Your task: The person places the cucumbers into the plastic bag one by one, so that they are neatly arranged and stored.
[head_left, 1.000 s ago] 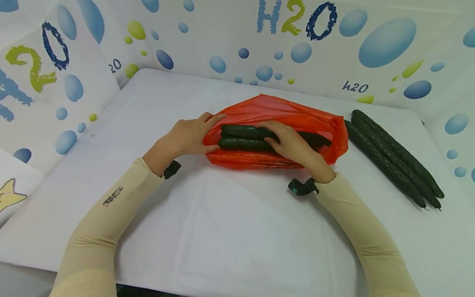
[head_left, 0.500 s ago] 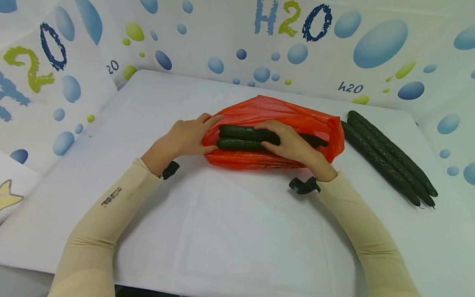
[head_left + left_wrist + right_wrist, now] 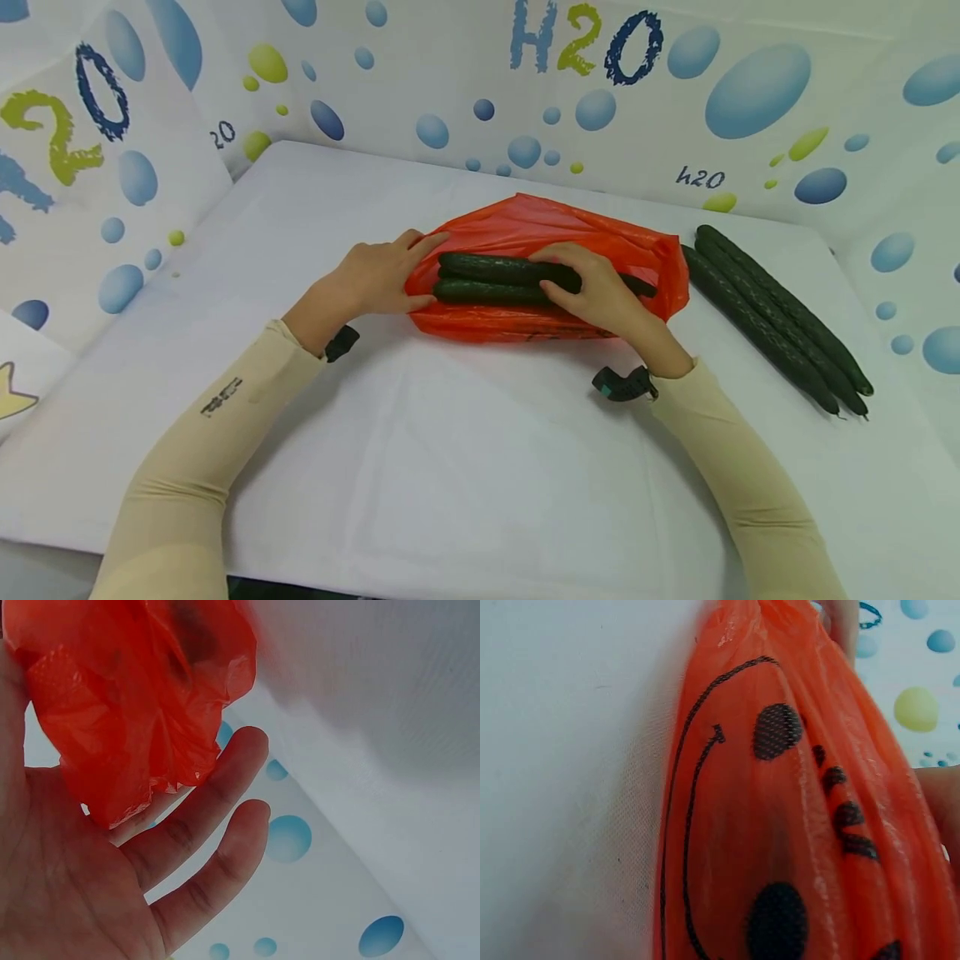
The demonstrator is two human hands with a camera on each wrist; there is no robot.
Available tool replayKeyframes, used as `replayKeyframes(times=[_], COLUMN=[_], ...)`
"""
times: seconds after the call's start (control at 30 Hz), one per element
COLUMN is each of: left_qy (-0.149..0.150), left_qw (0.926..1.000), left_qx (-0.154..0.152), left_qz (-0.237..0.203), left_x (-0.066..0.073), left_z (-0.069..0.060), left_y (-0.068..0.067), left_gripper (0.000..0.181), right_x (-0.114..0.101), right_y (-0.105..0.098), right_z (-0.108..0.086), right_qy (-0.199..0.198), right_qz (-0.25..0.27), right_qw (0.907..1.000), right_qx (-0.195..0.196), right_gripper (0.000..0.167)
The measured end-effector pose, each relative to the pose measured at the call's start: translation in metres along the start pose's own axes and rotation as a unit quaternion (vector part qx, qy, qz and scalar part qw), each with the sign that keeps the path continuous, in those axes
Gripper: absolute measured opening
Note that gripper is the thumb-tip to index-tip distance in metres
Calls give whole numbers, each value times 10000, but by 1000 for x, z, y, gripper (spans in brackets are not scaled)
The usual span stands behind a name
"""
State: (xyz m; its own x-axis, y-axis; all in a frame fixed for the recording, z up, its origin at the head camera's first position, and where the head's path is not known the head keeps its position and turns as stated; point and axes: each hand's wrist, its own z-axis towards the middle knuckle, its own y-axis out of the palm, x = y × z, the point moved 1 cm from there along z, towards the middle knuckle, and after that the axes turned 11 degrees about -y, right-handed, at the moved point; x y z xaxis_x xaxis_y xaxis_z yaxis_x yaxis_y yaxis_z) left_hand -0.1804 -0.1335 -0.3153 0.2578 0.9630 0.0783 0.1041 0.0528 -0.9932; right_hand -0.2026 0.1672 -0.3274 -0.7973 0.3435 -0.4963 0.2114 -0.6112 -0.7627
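At the left, the left hand (image 3: 367, 279) is spread wide, thumb and fingers touching the left end of the red plastic bag (image 3: 525, 218) without closing round it. Two cucumbers (image 3: 487, 267) lie side by side in the bag, mid-table toward the far side; the right hand (image 3: 596, 287) curls over them, thumb on the near side, fingers on the far side. Settling them in such thin plastic seems best done with light, level pressure, the left hand keeping the end spread so that nothing bunches or tears. Right of the bag, three more cucumbers (image 3: 777, 322) lie slantwise together. The table (image 3: 450, 467) is covered in white cloth; the far wall (image 3: 450, 58) carries printed bubbles and H2O lettering.
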Motion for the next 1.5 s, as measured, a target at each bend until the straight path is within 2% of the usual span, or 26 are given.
replayKeyframes(times=[0.2, 0.5, 0.7, 0.87, 1.0, 1.2, 1.5], left_qy=[29, 10, 12, 18, 58, 95, 36], left_qw=[10000, 10000, 10000, 9999, 9999, 9999, 10000], left_qx=[45, 46, 14, -58, -4, 34, 6], left_qz=[-28, -66, -82, -103, -123, -130, -41], left_x=[0, 0, 0, 1, 1, 0, 0], left_z=[0, 0, 0, 0, 1, 2, 1], left_y=[2, 4, 6, 8, 8, 7, 4], left_gripper=[86, 86, 86, 86, 86, 85, 86], right_x=[-6, -14, -14, -14, -16, -16, -13], right_y=[-6, -17, -24, -30, -36, -45, -53], right_z=[-9, -24, -31, -41, -48, -58, -73], right_qy=[-73, -560, -871, -1066, -1187, -1039, -1018], right_qz=[-132, -394, -652, -640, -694, -718, -563], right_qw=[9997, 9957, 9911, 9865, 9774, 9557, 9264], right_qx=[179, 624, 763, 1063, 1605, 2660, 3581], right_gripper=[44, 41, 41, 41, 37, 25, 18])
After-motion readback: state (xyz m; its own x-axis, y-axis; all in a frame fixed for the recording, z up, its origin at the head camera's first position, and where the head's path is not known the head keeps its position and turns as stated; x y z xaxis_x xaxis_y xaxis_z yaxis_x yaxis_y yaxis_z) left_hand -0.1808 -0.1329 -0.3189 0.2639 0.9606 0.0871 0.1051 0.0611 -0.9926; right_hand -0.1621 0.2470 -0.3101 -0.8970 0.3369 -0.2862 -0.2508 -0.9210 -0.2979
